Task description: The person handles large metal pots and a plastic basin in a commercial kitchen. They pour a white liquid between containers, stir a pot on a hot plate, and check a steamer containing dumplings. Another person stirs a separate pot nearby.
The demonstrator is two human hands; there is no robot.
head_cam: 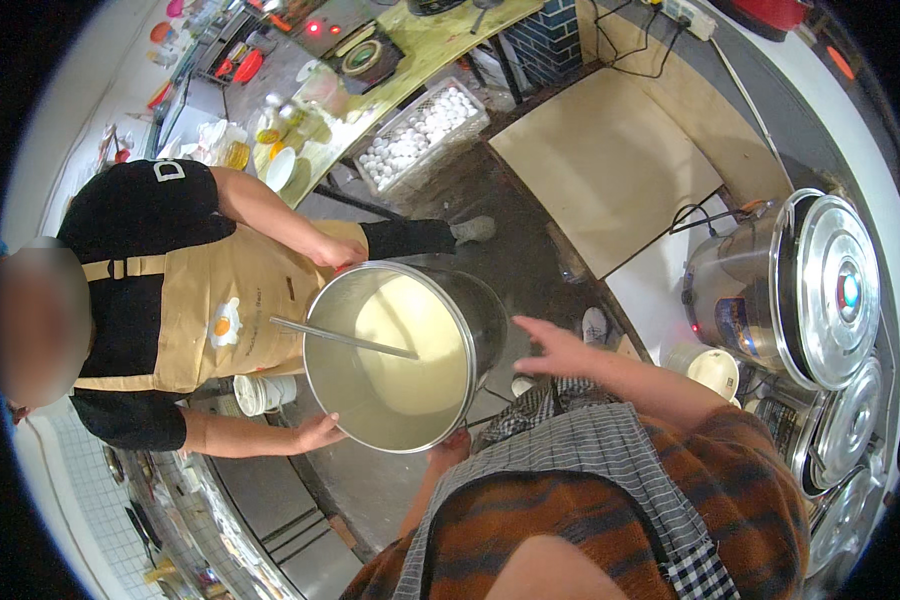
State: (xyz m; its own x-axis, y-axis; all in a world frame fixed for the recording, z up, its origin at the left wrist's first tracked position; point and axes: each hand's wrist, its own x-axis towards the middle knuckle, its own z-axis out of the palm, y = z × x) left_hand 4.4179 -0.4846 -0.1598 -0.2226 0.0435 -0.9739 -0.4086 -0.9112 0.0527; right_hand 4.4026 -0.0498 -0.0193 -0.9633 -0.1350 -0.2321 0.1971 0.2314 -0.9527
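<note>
A large stainless steel pot (390, 424) tilts in front of me, its mouth facing up at me. Pale yellow liquid (397, 330) fills part of it, and a metal rod (345, 337) rests in the liquid and leans over the rim. My left hand (450, 448) grips the pot near its lower edge, with most of the fingers hidden. Away from the pot's outer side, my right hand (551, 346) is empty with its fingers spread. Opposite me, a person in a tan apron (202, 300) has one hand (337, 253) at the upper rim and the other hand (321, 433) against the lower rim.
A plastic crate of eggs (424, 135) stands beside a cluttered table (420, 30). Several lidded steel barrels (836, 292) line the right side, near a white bucket (712, 373). Another white bucket (264, 394) sits behind the pot. Tan boards (607, 157) lie at upper right.
</note>
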